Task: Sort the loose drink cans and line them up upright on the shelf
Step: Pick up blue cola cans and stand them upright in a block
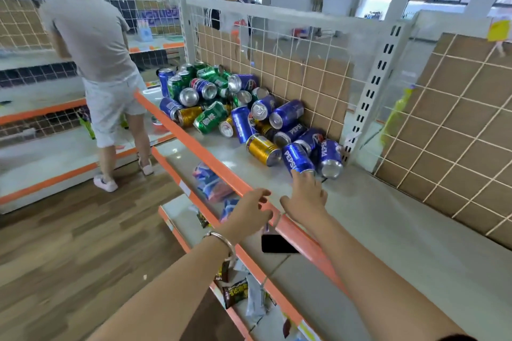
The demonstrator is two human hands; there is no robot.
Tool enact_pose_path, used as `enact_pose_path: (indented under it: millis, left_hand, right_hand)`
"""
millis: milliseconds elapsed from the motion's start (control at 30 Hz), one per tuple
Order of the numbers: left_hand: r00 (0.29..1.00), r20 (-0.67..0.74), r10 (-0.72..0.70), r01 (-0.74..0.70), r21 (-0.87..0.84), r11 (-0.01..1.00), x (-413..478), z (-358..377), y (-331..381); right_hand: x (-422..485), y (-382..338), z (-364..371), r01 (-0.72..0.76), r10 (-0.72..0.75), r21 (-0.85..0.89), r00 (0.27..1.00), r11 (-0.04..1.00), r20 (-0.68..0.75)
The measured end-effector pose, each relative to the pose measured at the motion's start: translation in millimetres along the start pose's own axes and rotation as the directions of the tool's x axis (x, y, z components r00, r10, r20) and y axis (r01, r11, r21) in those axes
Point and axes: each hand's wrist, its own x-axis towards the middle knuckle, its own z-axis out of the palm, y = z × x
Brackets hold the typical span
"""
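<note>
A heap of loose drink cans (221,102) lies on the white top shelf (388,224) against the wire back panel: blue, green and gold ones, nearly all on their sides. The nearest blue can (297,159) lies at the heap's right end, beside a gold can (263,149) and another blue can (331,158). My right hand (304,196) reaches over the shelf, its fingertips touching the end of the nearest blue can, grip unclear. My left hand (252,213), a bangle on its wrist, hovers open over the orange shelf edge (194,141), holding nothing.
A black phone (277,243) lies on the lower shelf under the orange edge, with snack packets (235,292) and blue bags (210,183) below. A person in grey (94,63) stands in the aisle to the left; another person stands behind the wire panel (291,58).
</note>
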Motion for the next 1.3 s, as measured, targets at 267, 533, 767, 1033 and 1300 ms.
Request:
enact_pose_path:
  millis: [267, 533, 767, 1033, 1300]
  left_hand:
    - [0.994, -0.044, -0.095, 0.085, -0.189, 0.978, 81, -13, 12]
    - [0.979, 0.1, -0.179, 0.203, -0.349, 0.915, 117, 3, 30]
    - [0.915, 0.265, -0.305, 0.391, -0.391, 0.833, 136, 8, 42]
    - [0.957, 0.283, -0.06, -0.029, 0.301, 0.953, 143, 10, 49]
    - [0.936, 0.35, 0.04, -0.12, 0.21, 0.97, 132, 10, 30]
  right_hand:
    - [70, 13, -1, -0.09, 0.09, 0.008, 0.995, 0.996, 0.034]
    - [95, 15, 4, -0.212, 0.212, 0.088, 0.977, 0.973, 0.013]
    - [84, 32, -26, -0.426, 0.155, 0.588, 0.877, 0.687, 0.454]
    - [112, 76, -53, -0.35, 0.484, 0.623, 0.874, 0.699, -0.052]
    - [131, 83, 16, -0.482, 0.641, 0.642, 0.767, 0.597, -0.021]
